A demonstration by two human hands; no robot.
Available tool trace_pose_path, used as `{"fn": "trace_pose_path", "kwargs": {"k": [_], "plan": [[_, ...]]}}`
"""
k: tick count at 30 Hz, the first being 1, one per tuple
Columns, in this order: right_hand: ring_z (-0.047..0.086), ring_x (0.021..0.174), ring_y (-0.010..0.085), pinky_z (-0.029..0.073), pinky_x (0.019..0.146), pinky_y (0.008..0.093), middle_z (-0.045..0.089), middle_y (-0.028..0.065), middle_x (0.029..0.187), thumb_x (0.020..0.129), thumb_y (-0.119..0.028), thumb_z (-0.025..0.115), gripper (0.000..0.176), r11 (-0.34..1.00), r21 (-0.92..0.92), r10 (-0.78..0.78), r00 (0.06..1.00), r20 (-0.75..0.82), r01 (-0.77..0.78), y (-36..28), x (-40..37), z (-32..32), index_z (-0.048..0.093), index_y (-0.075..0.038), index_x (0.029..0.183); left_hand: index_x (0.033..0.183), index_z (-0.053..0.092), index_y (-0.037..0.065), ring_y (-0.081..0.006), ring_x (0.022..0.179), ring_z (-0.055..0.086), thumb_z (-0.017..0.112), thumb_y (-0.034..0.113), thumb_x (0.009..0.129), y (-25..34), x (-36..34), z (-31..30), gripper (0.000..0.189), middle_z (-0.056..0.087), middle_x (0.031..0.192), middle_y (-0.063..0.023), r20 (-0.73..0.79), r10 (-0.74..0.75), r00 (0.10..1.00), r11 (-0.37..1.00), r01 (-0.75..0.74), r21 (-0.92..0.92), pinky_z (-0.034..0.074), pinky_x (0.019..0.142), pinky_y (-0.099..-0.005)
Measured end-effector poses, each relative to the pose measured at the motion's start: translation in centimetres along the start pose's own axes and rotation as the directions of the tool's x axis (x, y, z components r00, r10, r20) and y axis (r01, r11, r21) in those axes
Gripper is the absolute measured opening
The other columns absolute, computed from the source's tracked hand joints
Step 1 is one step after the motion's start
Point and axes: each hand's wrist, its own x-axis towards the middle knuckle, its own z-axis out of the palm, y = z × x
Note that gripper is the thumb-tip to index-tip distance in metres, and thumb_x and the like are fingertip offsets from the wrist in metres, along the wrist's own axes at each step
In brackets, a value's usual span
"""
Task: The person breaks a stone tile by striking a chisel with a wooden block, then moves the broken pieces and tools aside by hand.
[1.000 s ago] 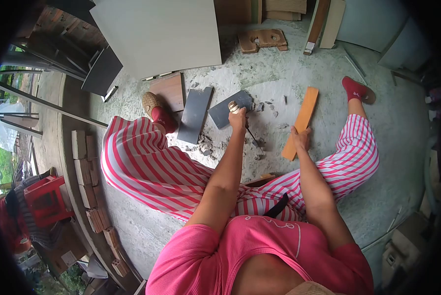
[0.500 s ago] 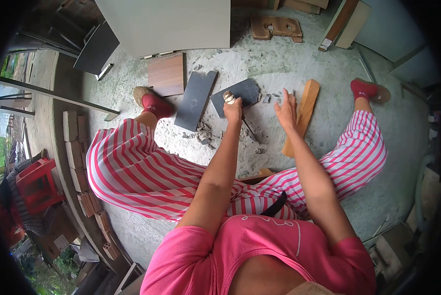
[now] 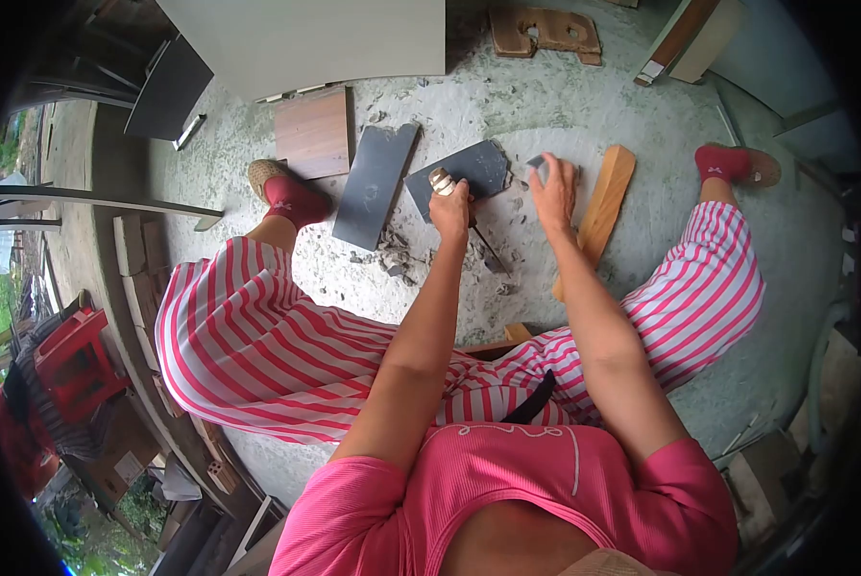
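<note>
Two hands, left hand (image 3: pixel 452 209) grip wrapped round brass-tipped tool (image 3: pixel 440 181), right hand (image 3: pixel 555 192) grip pinching grey tile shard (image 3: pixel 537 169)

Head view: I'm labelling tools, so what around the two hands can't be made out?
- The tool in the left hand: head view, the fist covers its handle; tip too small to identify.
- The grey piece in the right hand: head view, the hand hides most of it.
- The wooden slat: head view, the right forearm covers its lower end.

Concrete floor (image 3: pixel 565 96) with long dark tile (image 3: pixel 373 184), broken dark tile (image 3: pixel 471 165), orange plank (image 3: pixel 601 206), brown tile (image 3: pixel 312 132), scattered chips (image 3: pixel 392 261)
</note>
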Motion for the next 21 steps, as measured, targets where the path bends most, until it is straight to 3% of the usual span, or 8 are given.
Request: {"fn": "trace_pose_path", "kwargs": {"k": [1, 4, 6, 9, 13, 14, 16, 21], "plan": [[0.049, 0.101, 0.0308, 0.041, 0.086, 0.0414, 0.052, 0.0124, 0.108, 0.079, -0.025, 0.064, 0.038, 0.992, -0.119, 0.036, 0.992, -0.123, -0.050, 0.8, 0.2, 0.2, 0.053, -0.016, 0.114, 0.077, 0.055, 0.002, -0.0169, 0.047, 0.058, 0.066, 0.020, 0.077, 0.3, -0.2, 0.1, 0.022, 0.061, 0.062, -0.0088, 0.003, -0.001, 1.000, 0.999, 0.001, -0.033, 0.047, 0.044, -0.0300], [0.050, 0.102, 0.0307, 0.041, 0.086, 0.0432, 0.053, 0.0117, 0.108, 0.080, -0.023, 0.062, 0.035, 0.948, -0.292, 0.086, 0.984, -0.155, -0.129, 2.7, 0.9, -0.4, 0.054, -0.018, 0.114, 0.078, 0.055, 0.001, -0.0169, 0.048, 0.059, 0.066, 0.021, 0.077, 0.6, -0.8, 0.0, 0.022, 0.061, 0.062, -0.0092, -0.025, -0.006, 1.000, 0.999, 0.005, -0.045, 0.047, 0.044, -0.0298], [0.051, 0.104, 0.0307, 0.042, 0.084, 0.0436, 0.054, 0.0110, 0.110, 0.082, -0.022, 0.060, 0.034, 0.945, -0.086, 0.327, 0.924, 0.197, -0.316, 4.6, 1.3, 0.1, 0.055, -0.019, 0.115, 0.078, 0.055, 0.001, -0.0167, 0.048, 0.059, 0.066, 0.021, 0.077, 0.9, -1.0, 0.4, 0.022, 0.061, 0.062, -0.0092, -0.051, -0.007, 0.999, 0.999, 0.005, -0.032, 0.047, 0.043, -0.0296], [0.052, 0.105, 0.0307, 0.043, 0.084, 0.0443, 0.055, 0.0105, 0.113, 0.083, -0.022, 0.058, 0.032, 0.957, 0.051, 0.257, 0.915, 0.309, -0.286, 0.8, 1.5, 0.4, 0.056, -0.017, 0.114, 0.078, 0.054, 0.002, -0.0163, 0.047, 0.059, 0.066, 0.021, 0.077, 0.9, -1.0, 0.1, 0.022, 0.061, 0.061, -0.0089, -0.064, 0.011, 0.998, 0.999, -0.014, -0.044, 0.047, 0.043, -0.0293], [0.041, 0.119, 0.0328, 0.038, 0.094, 0.0463, 0.044, 0.0102, 0.128, 0.080, -0.019, 0.063, 0.053, 0.975, 0.046, -0.218, 0.909, 0.355, 0.216, -5.6, 1.6, 2.4, 0.044, -0.016, 0.129, 0.082, 0.054, 0.003, -0.0166, 0.048, 0.058, 0.066, 0.021, 0.077, -0.2, -0.7, -0.6, 0.022, 0.059, 0.063, -0.0070, 0.067, 0.022, 0.998, 0.986, -0.010, -0.165, 0.047, 0.045, -0.0291], [0.041, 0.119, 0.0328, 0.038, 0.094, 0.0463, 0.044, 0.0102, 0.128, 0.080, -0.019, 0.063, 0.053, 0.978, 0.053, -0.208, 0.915, 0.345, 0.202, -6.4, 1.7, 2.6, 0.044, -0.016, 0.129, 0.083, 0.054, 0.004, -0.0167, 0.050, 0.058, 0.066, 0.022, 0.077, -0.2, -0.6, -0.8, 0.022, 0.059, 0.064, -0.0064, 0.147, 0.025, 0.989, 0.964, 0.015, -0.266, 0.047, 0.046, -0.0290], [0.029, 0.128, 0.0351, 0.027, 0.103, 0.0525, 0.038, 0.0102, 0.134, 0.076, -0.019, 0.067, 0.069, 0.871, -0.077, -0.373, 0.754, 0.541, 0.486, -7.8, 2.3, 2.8, 0.034, -0.018, 0.136, 0.083, 0.053, 0.005, -0.0154, 0.050, 0.057, 0.065, 0.019, 0.078, -0.3, -0.9, -1.2, 0.019, 0.058, 0.064, -0.0056, 0.124, 0.034, 0.992, 0.954, 0.005, -0.300, 0.047, 0.046, -0.0286], [0.028, 0.129, 0.0362, 0.015, 0.106, 0.0581, 0.042, 0.0155, 0.130, 0.072, -0.021, 0.069, 0.075, 0.812, -0.212, -0.226, 0.627, 0.746, 0.544, -9.8, 2.9, 2.7, 0.032, -0.018, 0.138, 0.086, 0.052, 0.004, -0.0168, 0.056, 0.055, 0.066, 0.016, 0.078, -0.7, -0.6, -2.1, 0.020, 0.056, 0.070, -0.0063, 0.126, -0.064, 0.990, 0.895, 0.113, -0.432, 0.052, 0.053, -0.0321]]}}
